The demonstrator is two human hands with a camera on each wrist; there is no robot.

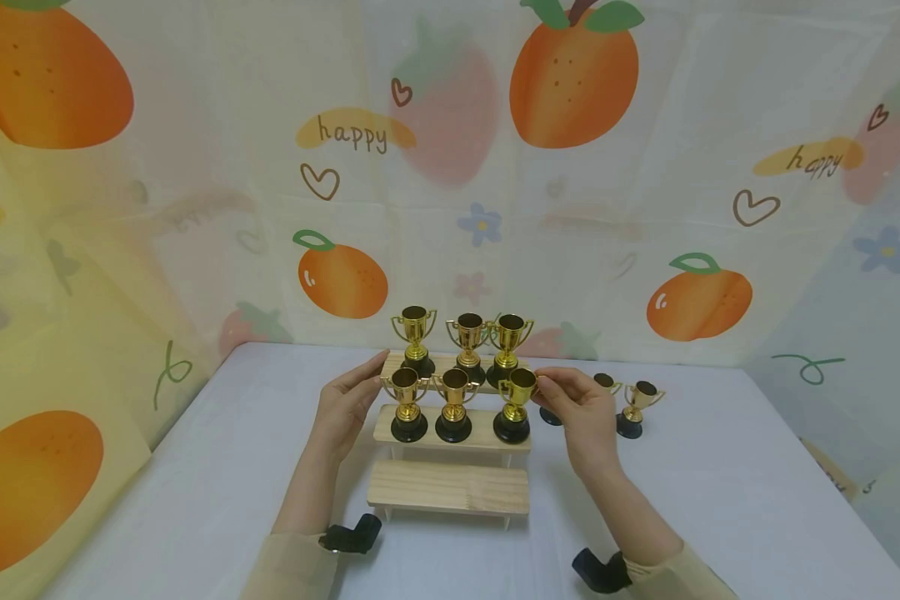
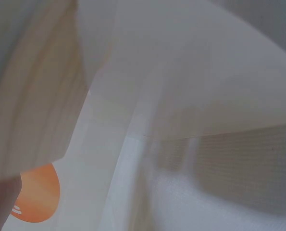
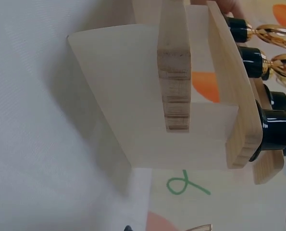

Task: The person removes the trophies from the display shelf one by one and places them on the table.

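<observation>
The right hand [image 1: 587, 417] pinches, thumb to fingers, the right handle of a trophy [image 1: 516, 408] standing upright at the right end of the stand's middle tier [image 1: 474, 425], with two others to its left. The left hand [image 1: 345, 408], fingers extended, touches the left end of the top tier [image 1: 393, 360]. That tier carries three trophies; two more stand on the table [image 1: 217, 467], beside the right hand, and the bottom tier [image 1: 450, 485] is bare.

Right hand [image 1: 588, 408] pinching the rightmost gold trophy [image 1: 516, 404], middle tier [image 1: 482, 428] of the wooden stand [image 1: 447, 486], left hand [image 1: 345, 408] up at the top tier [image 1: 392, 362], three trophies [image 1: 415, 329] there, two more trophies [image 1: 637, 407] off right.
</observation>
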